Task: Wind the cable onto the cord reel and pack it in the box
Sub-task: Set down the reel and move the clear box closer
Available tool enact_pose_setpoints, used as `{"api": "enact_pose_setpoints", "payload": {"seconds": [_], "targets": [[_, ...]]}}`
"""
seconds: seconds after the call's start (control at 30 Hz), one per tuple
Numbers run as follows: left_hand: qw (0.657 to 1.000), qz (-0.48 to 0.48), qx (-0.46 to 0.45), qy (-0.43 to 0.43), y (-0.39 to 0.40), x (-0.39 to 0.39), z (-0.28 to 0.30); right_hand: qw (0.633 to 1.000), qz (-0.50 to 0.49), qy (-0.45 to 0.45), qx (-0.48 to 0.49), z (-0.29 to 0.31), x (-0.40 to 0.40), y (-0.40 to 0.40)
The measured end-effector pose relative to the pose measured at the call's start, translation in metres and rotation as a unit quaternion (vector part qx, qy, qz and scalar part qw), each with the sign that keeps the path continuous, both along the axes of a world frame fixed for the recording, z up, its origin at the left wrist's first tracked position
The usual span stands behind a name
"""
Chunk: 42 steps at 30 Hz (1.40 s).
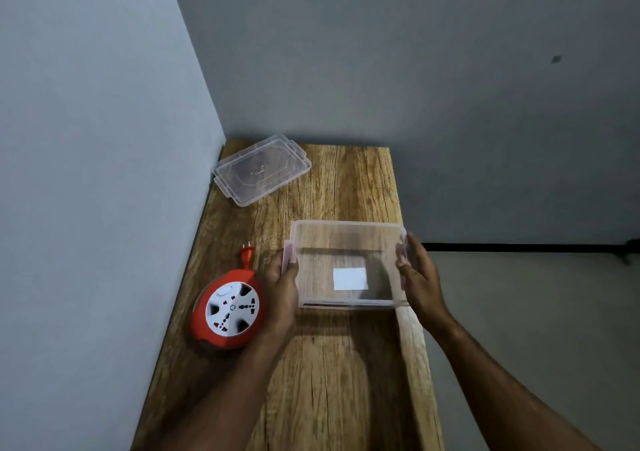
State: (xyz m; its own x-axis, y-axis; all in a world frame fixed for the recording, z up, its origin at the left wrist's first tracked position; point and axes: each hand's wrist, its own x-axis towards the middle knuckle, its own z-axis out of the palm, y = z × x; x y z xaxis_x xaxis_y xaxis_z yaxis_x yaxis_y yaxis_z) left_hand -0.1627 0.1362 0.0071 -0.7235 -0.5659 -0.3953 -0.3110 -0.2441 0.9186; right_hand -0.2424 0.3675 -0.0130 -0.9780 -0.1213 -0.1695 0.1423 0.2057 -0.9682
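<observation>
A clear plastic box (348,232) with a white label on its bottom sits open at the table's right side. My left hand (282,286) grips its left wall and my right hand (417,277) grips its right wall. Left of the box lies the red cord reel (227,308), flat, with a white socket face. Its red plug (246,255) sticks out just beyond the reel; the cable looks wound inside. The box holds nothing.
The clear lid (259,170) lies at the far left corner of the wooden table (329,381). Grey walls stand to the left and behind. The table's right edge drops to the floor just beside the box.
</observation>
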Motion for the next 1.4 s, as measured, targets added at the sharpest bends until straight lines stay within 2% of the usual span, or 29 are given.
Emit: {"api": "enact_pose_setpoints", "payload": {"seconds": [0.17, 0.3, 0.4, 0.67, 0.83, 0.97, 1.1, 1.2, 1.27, 1.4], "targets": [[1.000, -0.021, -0.015, -0.003, -0.003, 0.000, 0.000, 1.000, 0.000, 0.014, 0.017, 0.004, 0.002, -0.002], [1.000, -0.001, 0.000, 0.026, -0.012, 0.001, 0.011, 0.989, -0.050, 0.090, 0.104, 0.016, -0.006, -0.004], [0.998, 0.023, -0.025, 0.048, -0.028, 0.000, 0.019, 0.984, -0.053, 0.136, 0.104, 0.032, -0.020, -0.014], [0.990, 0.093, -0.092, 0.046, -0.086, 0.028, 0.037, 0.988, 0.049, 0.145, 0.025, 0.064, -0.009, -0.107], [0.984, 0.143, -0.099, 0.028, -0.119, 0.059, 0.028, 0.979, 0.134, 0.152, -0.003, 0.064, 0.020, -0.180], [0.981, 0.159, -0.110, 0.002, -0.133, 0.080, 0.023, 0.974, 0.190, 0.124, -0.002, 0.053, 0.047, -0.226], [0.983, 0.147, -0.107, -0.023, -0.137, 0.099, 0.004, 0.974, 0.199, 0.094, 0.051, 0.030, 0.073, -0.254], [0.986, 0.133, -0.093, -0.041, -0.132, 0.108, -0.014, 0.968, 0.176, 0.118, 0.137, 0.004, 0.082, -0.262], [0.987, 0.115, -0.099, -0.057, -0.128, 0.111, -0.023, 0.964, 0.166, 0.102, 0.182, -0.010, 0.087, -0.262], [0.989, 0.094, -0.102, -0.053, -0.116, 0.110, -0.036, 0.958, 0.160, 0.072, 0.227, -0.028, 0.097, -0.259]]}}
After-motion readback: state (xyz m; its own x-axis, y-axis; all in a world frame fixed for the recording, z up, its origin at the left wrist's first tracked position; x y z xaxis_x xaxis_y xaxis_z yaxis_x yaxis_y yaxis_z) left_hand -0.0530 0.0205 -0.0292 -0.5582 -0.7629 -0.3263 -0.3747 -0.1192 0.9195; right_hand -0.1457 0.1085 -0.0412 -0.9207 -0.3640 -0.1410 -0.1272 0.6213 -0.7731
